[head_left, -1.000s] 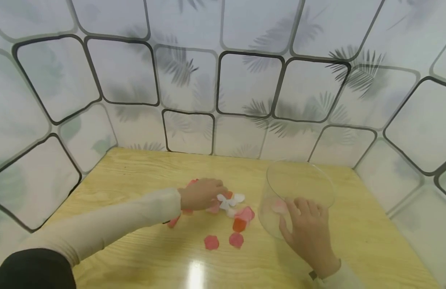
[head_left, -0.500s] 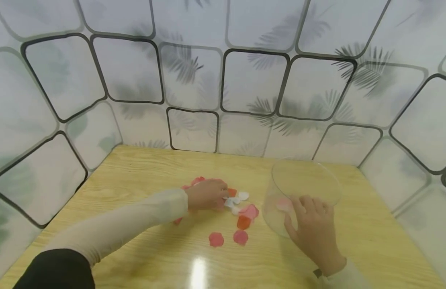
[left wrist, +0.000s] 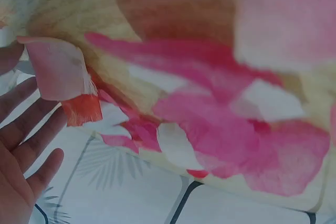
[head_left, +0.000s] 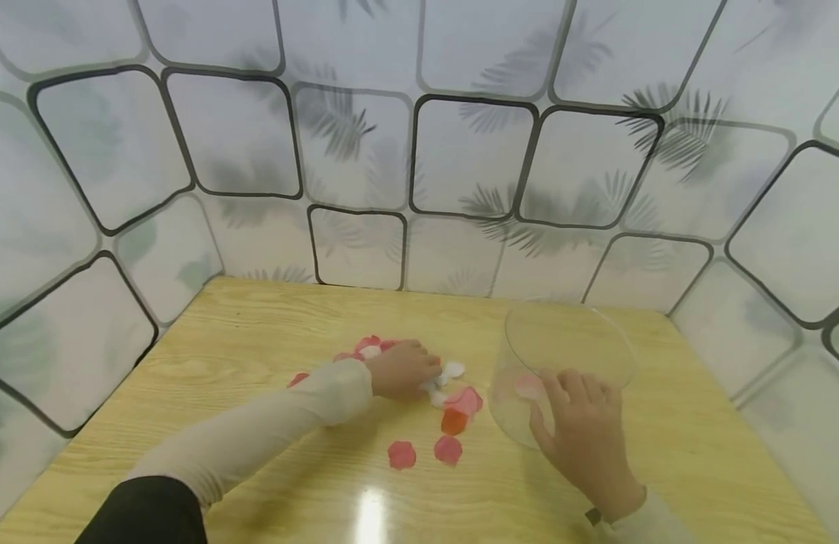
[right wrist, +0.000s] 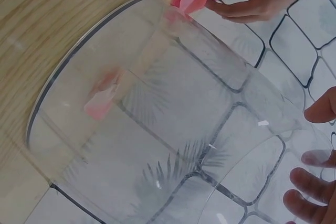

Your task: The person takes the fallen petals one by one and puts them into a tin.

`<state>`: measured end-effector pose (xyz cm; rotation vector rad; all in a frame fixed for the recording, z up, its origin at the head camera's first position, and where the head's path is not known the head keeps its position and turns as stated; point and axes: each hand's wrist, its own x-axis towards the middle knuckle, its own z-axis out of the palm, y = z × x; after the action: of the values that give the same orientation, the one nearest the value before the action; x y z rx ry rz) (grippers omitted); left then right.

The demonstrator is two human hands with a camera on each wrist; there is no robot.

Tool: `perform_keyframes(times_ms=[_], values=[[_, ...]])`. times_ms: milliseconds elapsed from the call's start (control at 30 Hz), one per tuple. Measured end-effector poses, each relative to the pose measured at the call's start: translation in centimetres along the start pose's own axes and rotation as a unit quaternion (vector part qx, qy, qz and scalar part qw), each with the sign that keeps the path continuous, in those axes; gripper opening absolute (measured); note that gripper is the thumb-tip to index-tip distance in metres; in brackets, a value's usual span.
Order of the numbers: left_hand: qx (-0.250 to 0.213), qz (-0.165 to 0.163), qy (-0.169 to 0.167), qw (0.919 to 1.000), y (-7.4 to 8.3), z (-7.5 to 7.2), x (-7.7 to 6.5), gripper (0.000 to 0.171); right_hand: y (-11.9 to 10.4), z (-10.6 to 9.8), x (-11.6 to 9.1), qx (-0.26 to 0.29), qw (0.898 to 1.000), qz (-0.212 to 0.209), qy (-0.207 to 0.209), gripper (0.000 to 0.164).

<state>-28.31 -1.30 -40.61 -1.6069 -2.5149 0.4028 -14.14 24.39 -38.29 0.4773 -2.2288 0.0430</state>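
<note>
My left hand is low over the petals at mid-table, its fingertips down among white petals. In the left wrist view, a pale pink petal and an orange petal stand at its fingertips, and it seems to pinch them. Several pink petals lie beyond. A clear cylindrical container stands on the right with a pink petal inside. My right hand holds the container's near side, with thumb and fingers spread round the wall close to the rim.
More petals lie in front of the hands, among them a pink petal, a deep pink petal and an orange-red petal. The wood-grain table is bounded by patterned white wall panels at the back and sides.
My left hand has shifted slightly right, further over the white petals, uncovering pink petals behind its sleeve. The right hand and the container stay put; the head view moves only a little.
</note>
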Motion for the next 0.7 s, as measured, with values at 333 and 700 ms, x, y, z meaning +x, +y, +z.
perform_keyframes(times_ms=[333,700], values=[[0.003,-0.027,0.023,0.9994,0.0,1.0,0.8,0.024,0.1,0.0,-0.1,-0.005,1.0,0.001,0.01,0.041],[-0.005,-0.078,0.049,0.9958,0.0,-0.7,1.0,0.011,0.0,0.0,0.0,0.007,1.0,0.002,0.008,0.04]])
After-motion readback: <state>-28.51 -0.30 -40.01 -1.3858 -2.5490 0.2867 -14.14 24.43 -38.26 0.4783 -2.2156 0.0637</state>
